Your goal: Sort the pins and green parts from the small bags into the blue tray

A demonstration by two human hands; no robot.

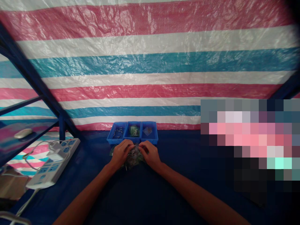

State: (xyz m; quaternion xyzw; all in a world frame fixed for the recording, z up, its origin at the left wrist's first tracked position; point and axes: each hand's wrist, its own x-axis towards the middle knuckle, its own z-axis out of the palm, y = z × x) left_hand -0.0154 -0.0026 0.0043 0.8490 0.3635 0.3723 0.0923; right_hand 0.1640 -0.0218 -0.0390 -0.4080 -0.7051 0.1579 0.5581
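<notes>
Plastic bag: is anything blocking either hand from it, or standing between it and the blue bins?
Nothing visible blocks the left hand or right hand; both are at the plastic bag. Nothing visible stands between it and the blue bins just beyond, though the hands hide part of that gap.

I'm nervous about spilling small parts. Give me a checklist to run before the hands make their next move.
1. Both hands (left hand, right hand) at the plastic bags: ok.
2. Secure pinch on the plastic: cannot tell; fingertips too small.
3. Three blue bins upright just beyond the hands: ok.
4. Every metal pin between the hands contained by plastic: cannot tell.
5. Power strip apart from the hands: ok, off to the left.
6. Tabletop at far right: cannot tell, pixelated.
</notes>
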